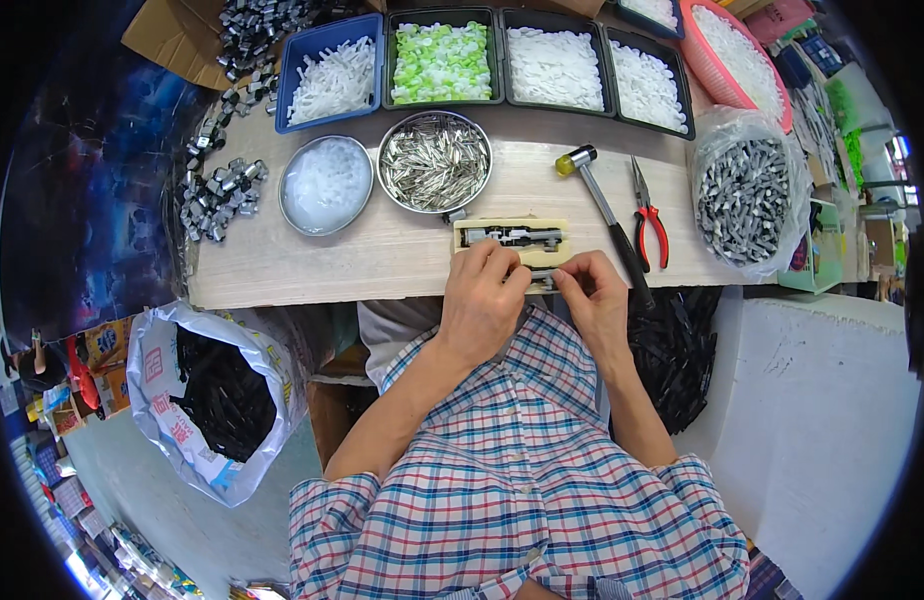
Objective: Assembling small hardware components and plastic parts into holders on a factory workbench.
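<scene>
Head view: both hands are pinching a small metal part (542, 280) at the tabletop (382, 255) edge, left hand (485, 295) and right hand (594, 297) closed on it, just below the jig (512, 238); keeping it square looks wise.

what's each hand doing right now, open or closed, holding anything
Left hand: fingers curled, resting on the near edge of the cream jig block; any grip is hidden.
Right hand: fingertips pinched on a small metal part at the block's edge.
</scene>
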Action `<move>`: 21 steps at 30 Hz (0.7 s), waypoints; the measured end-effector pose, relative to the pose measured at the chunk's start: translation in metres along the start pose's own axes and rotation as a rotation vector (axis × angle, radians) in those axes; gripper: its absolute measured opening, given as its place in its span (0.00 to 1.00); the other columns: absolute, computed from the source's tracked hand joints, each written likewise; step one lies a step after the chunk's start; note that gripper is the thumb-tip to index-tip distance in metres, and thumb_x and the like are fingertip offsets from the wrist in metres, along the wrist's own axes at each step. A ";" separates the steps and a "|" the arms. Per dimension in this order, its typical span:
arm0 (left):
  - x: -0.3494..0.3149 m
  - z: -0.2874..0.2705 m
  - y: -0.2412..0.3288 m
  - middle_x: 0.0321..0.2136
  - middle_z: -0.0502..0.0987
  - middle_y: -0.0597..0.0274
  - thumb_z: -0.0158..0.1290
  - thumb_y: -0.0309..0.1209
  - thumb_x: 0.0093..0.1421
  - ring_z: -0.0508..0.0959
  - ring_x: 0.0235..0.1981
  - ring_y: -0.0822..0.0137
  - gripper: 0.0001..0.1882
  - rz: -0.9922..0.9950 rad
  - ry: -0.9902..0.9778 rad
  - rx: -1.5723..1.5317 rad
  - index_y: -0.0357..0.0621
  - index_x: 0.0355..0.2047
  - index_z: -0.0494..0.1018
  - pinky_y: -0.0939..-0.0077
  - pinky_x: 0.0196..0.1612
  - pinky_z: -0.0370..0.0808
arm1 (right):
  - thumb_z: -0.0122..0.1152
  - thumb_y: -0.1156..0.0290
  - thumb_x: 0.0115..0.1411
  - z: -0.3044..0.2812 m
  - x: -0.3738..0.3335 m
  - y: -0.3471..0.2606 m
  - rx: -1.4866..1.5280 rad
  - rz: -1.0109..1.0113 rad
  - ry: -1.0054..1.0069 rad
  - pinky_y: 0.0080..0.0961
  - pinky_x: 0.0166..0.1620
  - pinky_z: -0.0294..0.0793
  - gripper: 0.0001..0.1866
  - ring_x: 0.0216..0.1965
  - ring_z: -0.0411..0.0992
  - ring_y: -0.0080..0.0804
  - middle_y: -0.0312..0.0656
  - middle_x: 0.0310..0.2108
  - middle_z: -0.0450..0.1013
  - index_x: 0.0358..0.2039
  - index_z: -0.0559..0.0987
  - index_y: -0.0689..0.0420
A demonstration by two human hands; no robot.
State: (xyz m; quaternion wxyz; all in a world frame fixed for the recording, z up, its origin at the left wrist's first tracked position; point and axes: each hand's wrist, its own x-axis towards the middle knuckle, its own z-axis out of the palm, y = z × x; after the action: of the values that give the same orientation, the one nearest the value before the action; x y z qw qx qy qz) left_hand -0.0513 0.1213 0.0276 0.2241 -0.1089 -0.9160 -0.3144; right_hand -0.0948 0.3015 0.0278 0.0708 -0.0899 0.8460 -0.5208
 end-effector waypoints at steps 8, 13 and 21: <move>0.003 0.004 0.002 0.34 0.74 0.58 0.60 0.22 0.43 0.74 0.42 0.53 0.10 0.004 -0.004 0.005 0.40 0.27 0.73 0.59 0.43 0.71 | 0.69 0.79 0.56 0.019 -0.015 0.010 -0.149 -0.201 0.121 0.23 0.31 0.74 0.09 0.33 0.73 0.31 0.45 0.41 0.69 0.38 0.80 0.61; 0.007 0.000 0.002 0.34 0.74 0.58 0.60 0.22 0.43 0.74 0.42 0.53 0.10 0.021 -0.032 -0.006 0.40 0.28 0.73 0.60 0.42 0.71 | 0.65 0.82 0.59 0.020 -0.016 0.024 -0.062 -0.265 0.154 0.15 0.32 0.68 0.10 0.31 0.67 0.20 0.40 0.42 0.67 0.41 0.78 0.62; 0.027 -0.001 -0.003 0.35 0.75 0.56 0.60 0.20 0.51 0.74 0.39 0.53 0.06 -0.050 0.066 -0.031 0.38 0.30 0.75 0.61 0.42 0.72 | 0.62 0.83 0.60 -0.002 0.020 0.008 0.073 -0.175 0.129 0.15 0.35 0.67 0.08 0.30 0.66 0.18 0.35 0.34 0.68 0.40 0.76 0.64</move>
State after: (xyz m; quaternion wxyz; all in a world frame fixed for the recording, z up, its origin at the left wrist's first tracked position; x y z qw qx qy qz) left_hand -0.0755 0.1198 0.0397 0.2446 -0.0792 -0.9056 -0.3373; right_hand -0.1148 0.3024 0.0206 -0.0262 -0.1270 0.8181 -0.5603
